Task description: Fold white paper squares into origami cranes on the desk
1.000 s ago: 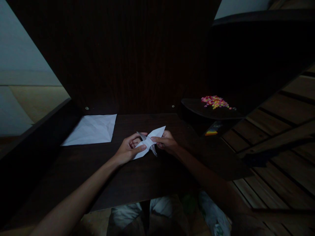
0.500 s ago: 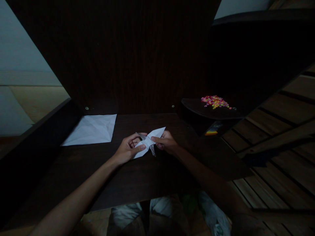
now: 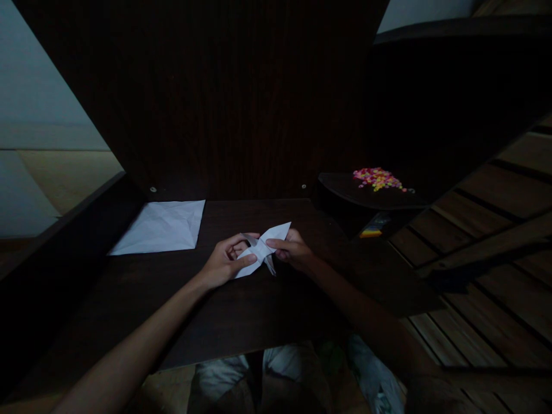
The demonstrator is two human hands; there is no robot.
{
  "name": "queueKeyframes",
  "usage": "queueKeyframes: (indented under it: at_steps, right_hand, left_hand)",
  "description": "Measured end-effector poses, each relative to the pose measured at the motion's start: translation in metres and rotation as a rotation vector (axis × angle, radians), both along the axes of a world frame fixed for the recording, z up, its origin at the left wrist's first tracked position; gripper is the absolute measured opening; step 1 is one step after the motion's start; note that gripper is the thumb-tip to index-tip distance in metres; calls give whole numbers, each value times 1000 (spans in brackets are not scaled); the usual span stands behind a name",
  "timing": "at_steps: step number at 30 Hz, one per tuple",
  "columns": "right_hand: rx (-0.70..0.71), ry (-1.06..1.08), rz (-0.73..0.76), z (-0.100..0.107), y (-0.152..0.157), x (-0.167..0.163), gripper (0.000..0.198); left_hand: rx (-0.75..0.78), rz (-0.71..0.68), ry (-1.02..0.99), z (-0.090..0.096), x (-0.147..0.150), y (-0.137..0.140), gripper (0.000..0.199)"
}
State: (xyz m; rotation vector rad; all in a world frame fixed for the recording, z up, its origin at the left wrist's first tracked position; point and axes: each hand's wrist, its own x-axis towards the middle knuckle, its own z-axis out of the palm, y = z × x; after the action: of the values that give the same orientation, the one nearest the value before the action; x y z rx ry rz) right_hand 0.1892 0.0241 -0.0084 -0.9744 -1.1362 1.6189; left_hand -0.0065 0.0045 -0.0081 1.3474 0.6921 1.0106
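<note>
Between both hands, above the dark desk [image 3: 207, 322], is a white folded paper figure [image 3: 262, 249] shaped like an origami crane, its two wings spread and narrow points sticking out at its sides. My left hand [image 3: 226, 260] pinches the lower left wing, thumb on top and fingers underneath. The upper right wing sits in the pinch of my right hand [image 3: 291, 249], its thumb pressed near the fold at the middle. The fingers under the paper are partly hidden.
A creased white paper sheet [image 3: 161, 227] lies at the back left of the desk. On a low curved shelf [image 3: 340, 190] at the right is a heap of small pink and yellow pieces [image 3: 379, 179]. A dark panel [image 3: 241, 103] rises behind, and a side board [image 3: 64, 253] stands left.
Both hands keep their hold on the paper figure. It has shifted only very slightly, with hardly any other difference.
</note>
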Motion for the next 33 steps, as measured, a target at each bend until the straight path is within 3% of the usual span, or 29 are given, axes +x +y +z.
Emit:
queueKeyframes:
  at_steps: [11,21,33]
  right_hand:
    - [-89,87,8,-2,-7,-10,38]
    - [44,-45,167,-7,-5,3,34]
    - [-43,89,209,-8,-7,1,31]
  left_hand:
    - [-1,-41,27,-4,-3,2,58]
    - [-16,-115,61,-2,-3,0,61]
    - [-31,-153,22,0,-2,-1,57]
